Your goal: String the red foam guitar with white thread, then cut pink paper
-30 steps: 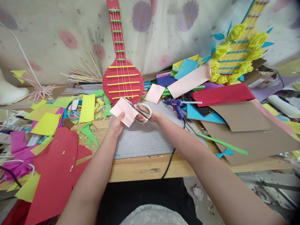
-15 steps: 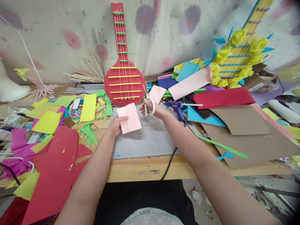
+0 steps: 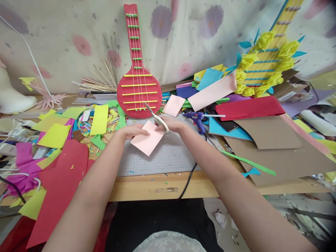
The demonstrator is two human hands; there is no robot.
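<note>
A pale pink square of folded paper is pinched at its upper left by my left hand, the thumb lying on top. My right hand has white-handled scissors hooked on it, their blades pointing up and left. The thumb of that hand also touches the paper's upper right corner. The paper hangs tilted over a grey cutting mat. Behind it a red paper lute with yellow bars and white strings leans against the curtain. Another pink square lies by the lute.
A purple glue gun rests right of the mat, its black cord crossing the table edge. Brown sheets and a red strip lie on the right. Red paper and colourful scraps crowd the left. A yellow flowered instrument stands at back right.
The pink paper has turned to a diamond tilt and shifted slightly lower. My right hand has come in to touch its corner, and the scissors have swung to point up and left.
</note>
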